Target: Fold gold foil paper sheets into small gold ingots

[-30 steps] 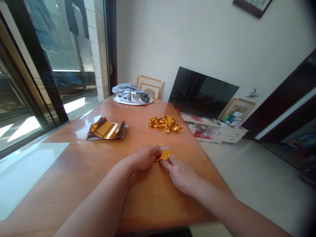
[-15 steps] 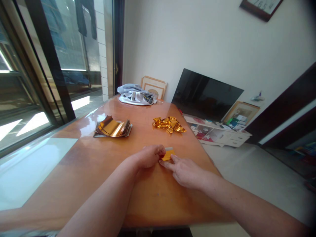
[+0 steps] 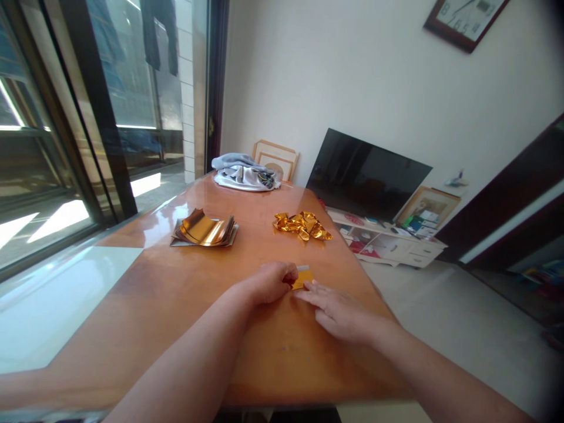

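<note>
A small sheet of gold foil paper (image 3: 302,278) with a pale strip along its far edge lies on the table between my hands. The fingers of my left hand (image 3: 274,281) are curled closed on its left side. My right hand (image 3: 337,306) rests with fingers stretched out, the fingertips touching the sheet's near right edge. Farther left sits a stack of curling gold foil sheets (image 3: 205,229). Beyond my hands is a heap of folded, crumpled-looking gold foil pieces (image 3: 303,225).
The glossy wooden table (image 3: 176,329) runs away from me, with bunched grey-blue cloth (image 3: 244,171) at its far end. Past its right edge stand a television (image 3: 368,173) and a low white cabinet (image 3: 392,247). A glass sliding door (image 3: 88,147) is on the left.
My right hand has drawn slightly back and right, its fingers straighter. The left hand keeps its hold on the sheet. The whole view has shifted a little.
</note>
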A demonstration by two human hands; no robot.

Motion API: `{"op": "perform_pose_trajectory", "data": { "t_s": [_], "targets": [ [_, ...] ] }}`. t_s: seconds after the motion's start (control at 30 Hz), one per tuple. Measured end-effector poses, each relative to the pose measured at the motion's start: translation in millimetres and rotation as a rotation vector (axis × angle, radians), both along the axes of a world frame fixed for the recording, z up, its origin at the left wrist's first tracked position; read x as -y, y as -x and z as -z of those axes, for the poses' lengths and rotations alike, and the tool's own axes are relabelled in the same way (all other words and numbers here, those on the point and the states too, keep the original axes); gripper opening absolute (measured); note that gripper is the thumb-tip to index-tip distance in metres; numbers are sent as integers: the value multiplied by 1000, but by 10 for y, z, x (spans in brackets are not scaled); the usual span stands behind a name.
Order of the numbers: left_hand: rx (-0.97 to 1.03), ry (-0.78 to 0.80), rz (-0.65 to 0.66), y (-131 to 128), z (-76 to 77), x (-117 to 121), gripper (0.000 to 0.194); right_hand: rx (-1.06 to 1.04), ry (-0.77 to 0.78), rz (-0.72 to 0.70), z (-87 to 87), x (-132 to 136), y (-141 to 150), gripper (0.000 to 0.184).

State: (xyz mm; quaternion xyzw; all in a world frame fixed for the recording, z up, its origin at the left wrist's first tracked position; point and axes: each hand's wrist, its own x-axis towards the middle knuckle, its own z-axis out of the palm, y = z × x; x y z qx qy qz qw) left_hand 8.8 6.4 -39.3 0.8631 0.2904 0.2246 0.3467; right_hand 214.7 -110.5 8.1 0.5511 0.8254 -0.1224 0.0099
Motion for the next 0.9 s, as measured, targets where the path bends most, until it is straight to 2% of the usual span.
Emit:
{"op": "perform_pose_trajectory", "data": {
  "t_s": [0.13, 0.3, 0.37, 0.4, 0.5, 0.6, 0.73, 0.9],
  "targets": [
    [-3, -15, 14, 2, 2, 2, 23, -201, -53, 8, -44, -114, -45, 47],
    [-21, -29, -8, 10, 15, 0, 25, -281, -212, 254, 2, -368, -9, 21],
    [-24, -28, -14, 8, 25, 0, 25, -306, -155, 321, 66, -472, 40, 16],
    [-24, -26, -15, 7, 29, 0, 26, -332, -72, 362, 107, -521, 67, 15],
    [-11, -15, -4, 6, 41, -5, 31, -352, 58, 404, 236, -648, 126, 19],
    [-1, -14, 1, 2, 58, -19, 33, -368, 116, 426, 322, -730, 121, 22],
    [-27, -13, -16, -4, 68, -32, 29, -386, 169, 466, 332, -775, 16, 23],
    [-74, -14, -4, 12, 11, -23, 32, -391, 199, 523, 275, -781, -179, 21]
  ]
}}
